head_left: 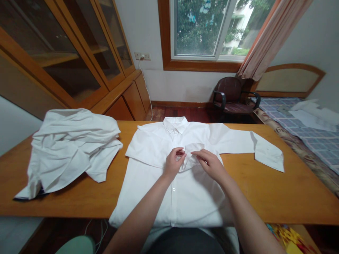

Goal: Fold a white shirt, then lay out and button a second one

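A white button-up shirt (148, 183) lies front side up on the table, its collar at the far edge. The sleeve on the left is folded across the chest, and its cuff (195, 146) lies between my hands. My left hand (174, 163) is closed, thumb and fingers pinching the cuff's left edge. From the right, my right hand (210, 163) has its index finger stretched to the cuff and the other fingers curled at the cloth; its exact grip is partly hidden. The other sleeve (235, 141) reaches out to the right, bent near its cuff.
A crumpled pile of white clothing (76, 144) sits on the left of the wooden table (265, 190). Beyond the table are a glass-door cabinet (87, 53), an armchair (230, 91) and a bed (299, 120). A green stool (76, 246) stands below the near edge.
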A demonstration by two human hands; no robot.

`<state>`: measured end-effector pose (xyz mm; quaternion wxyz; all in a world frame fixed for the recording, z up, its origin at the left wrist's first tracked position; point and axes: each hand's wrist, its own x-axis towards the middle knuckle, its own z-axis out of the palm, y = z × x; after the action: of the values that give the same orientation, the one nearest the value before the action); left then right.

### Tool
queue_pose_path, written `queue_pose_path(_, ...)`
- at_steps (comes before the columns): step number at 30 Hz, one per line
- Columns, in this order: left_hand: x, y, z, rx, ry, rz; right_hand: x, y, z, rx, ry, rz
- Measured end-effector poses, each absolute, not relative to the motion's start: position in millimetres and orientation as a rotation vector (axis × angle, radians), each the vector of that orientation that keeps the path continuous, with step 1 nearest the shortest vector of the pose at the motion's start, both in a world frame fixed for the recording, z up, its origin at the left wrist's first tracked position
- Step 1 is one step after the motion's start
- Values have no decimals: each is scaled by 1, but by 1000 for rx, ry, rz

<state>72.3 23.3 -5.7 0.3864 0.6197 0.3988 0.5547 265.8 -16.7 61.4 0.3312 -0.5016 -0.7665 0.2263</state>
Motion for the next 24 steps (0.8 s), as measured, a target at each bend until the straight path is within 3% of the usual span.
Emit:
queue_pose_path(9,62,41,34,2069,953,1398,264,-14,71,-1407,-1878,647)
queue_pose_path(24,86,9,21,1966,850,1207,275,-7,49,-1568,-1547,849)
